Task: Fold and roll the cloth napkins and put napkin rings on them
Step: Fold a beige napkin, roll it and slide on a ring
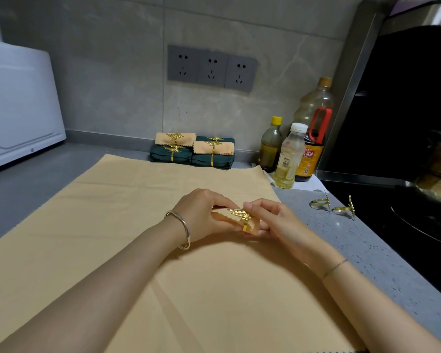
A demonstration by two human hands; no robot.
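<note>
1. My left hand (201,217) grips one end of a small rolled beige napkin (220,217). The fingers are curled round it, I judge so the roll cannot spring open.
2. My right hand (275,220) pinches the gold leaf napkin ring (242,215), thumb on top and fingers beneath. The ring sits around the roll, so I take the step in hand to be seating it.
3. Both hands hold the roll low over a large beige cloth (127,225) spread flat across the middle of the counter (31,179). I cannot tell whether the roll touches the cloth, which is probably laid out for folding next.
4. At the counter's back edge, against the wall, sits a stack of finished rolls (191,151), beige and dark green, each wearing a gold ring. Parked there, they stay out of the working area.
5. A spare ring (319,203) and a second ring (344,209) lie near the right edge, beside the black hob (382,225). That puts them within easy reach of my right hand.
6. A cluster of bottles (289,159) stands at the back right corner, well apart from the hands.
</note>
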